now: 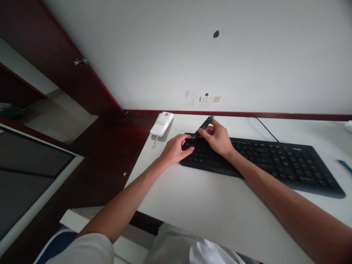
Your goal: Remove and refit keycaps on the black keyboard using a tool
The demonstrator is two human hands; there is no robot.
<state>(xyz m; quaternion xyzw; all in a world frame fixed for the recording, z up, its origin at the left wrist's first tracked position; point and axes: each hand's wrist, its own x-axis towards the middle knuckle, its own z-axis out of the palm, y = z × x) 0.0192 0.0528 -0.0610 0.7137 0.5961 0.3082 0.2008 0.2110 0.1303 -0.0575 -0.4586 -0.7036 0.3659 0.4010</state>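
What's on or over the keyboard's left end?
The left hand and the right hand, which holds a black pen-shaped tool, tip toward the keyboard. Its surface beneath the hands is covered.

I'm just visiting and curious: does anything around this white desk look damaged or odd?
Yes. A grey, patchy smudge dirties the smooth white wall, left of the pale square outlets. Higher up is a dark round spot; whether hole or mark, I cannot tell.
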